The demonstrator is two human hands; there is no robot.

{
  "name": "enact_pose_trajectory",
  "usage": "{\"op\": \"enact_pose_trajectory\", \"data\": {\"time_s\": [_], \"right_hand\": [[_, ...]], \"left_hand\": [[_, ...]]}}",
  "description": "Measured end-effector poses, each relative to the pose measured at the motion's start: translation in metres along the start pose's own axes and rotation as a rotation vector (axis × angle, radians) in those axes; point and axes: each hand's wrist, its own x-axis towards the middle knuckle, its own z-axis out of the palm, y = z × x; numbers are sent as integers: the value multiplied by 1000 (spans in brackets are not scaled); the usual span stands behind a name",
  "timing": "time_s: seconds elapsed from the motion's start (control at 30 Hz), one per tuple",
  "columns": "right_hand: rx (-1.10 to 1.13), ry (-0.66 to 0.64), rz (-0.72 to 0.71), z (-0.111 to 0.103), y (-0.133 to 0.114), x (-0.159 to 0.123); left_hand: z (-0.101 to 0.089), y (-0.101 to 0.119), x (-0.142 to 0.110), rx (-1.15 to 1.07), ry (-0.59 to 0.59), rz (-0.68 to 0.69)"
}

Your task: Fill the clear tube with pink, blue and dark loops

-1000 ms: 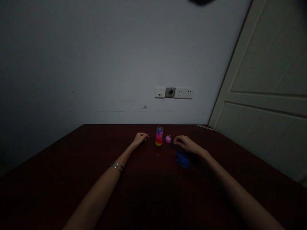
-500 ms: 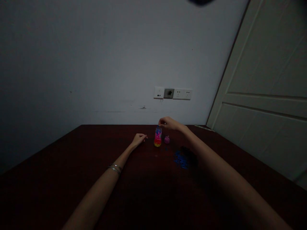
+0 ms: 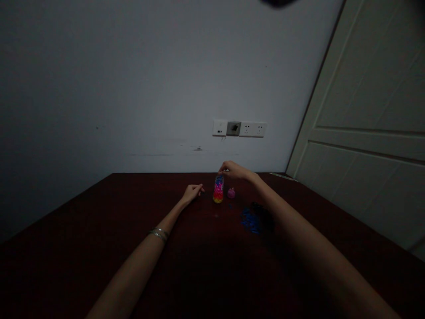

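Note:
A small clear jar [image 3: 218, 190] stands upright on the dark red table, filled in layers of yellow, red, pink and blue pieces. At its mouth, my right hand [image 3: 231, 169] is pinched closed with the fingertips pointing down. What sits between those fingertips is too small to make out. Left of the jar, my left hand [image 3: 192, 193] rests on the table with its fingers curled in, apart from the jar. A pink lid with ear-like tips [image 3: 231, 193] lies just right of the jar. Nearer me, below my right forearm, is a spread of small blue pieces [image 3: 251, 221].
A dark object [image 3: 262, 213] lies beside the blue pieces, partly behind my right forearm. One loose blue piece [image 3: 230, 206] is in front of the lid. The wall with sockets [image 3: 239, 129] rises behind the table [image 3: 159, 186]; a panelled door [image 3: 361, 133] stands at the right.
My right hand has shifted slightly left and down to the jar's mouth. The blue bit seen under its fingertips before no longer shows apart from the jar. My left hand stays in place.

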Motion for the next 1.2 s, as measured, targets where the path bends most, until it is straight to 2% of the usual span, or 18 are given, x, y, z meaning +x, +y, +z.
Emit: {"op": "enact_pose_trajectory", "data": {"time_s": [0.2,0.3,0.4,0.47,0.5,0.53,0.6,0.67,0.73,0.83,0.9,1.0,1.2], "right_hand": [[36,258,90,3,19,-27],[108,276,149,20,33,-54],[156,284,212,42,45,-84],[137,280,226,54,51,-101],[126,264,217,59,54,-108],[116,253,211,63,56,-115],[112,246,213,69,59,-124],[120,260,234,73,62,-131],[125,271,242,76,64,-136],[112,275,234,78,65,-140],[98,269,235,80,64,-142],[83,246,250,81,61,-144],[62,199,260,83,59,-145]], "left_hand": [[1,-1,-1,-40,39,5],[1,0,-3,-64,97,37],[-3,12,-3,-85,273,104],[-5,30,-4,-88,450,200],[-5,43,-5,-76,511,268],[-4,56,-7,-50,525,337],[5,84,-15,13,435,466],[21,108,-27,99,261,552],[42,124,-41,234,4,576],[76,133,-60,478,-323,585],[93,132,-69,601,-422,580],[109,129,-76,730,-503,536],[127,121,-80,877,-555,466]]}}
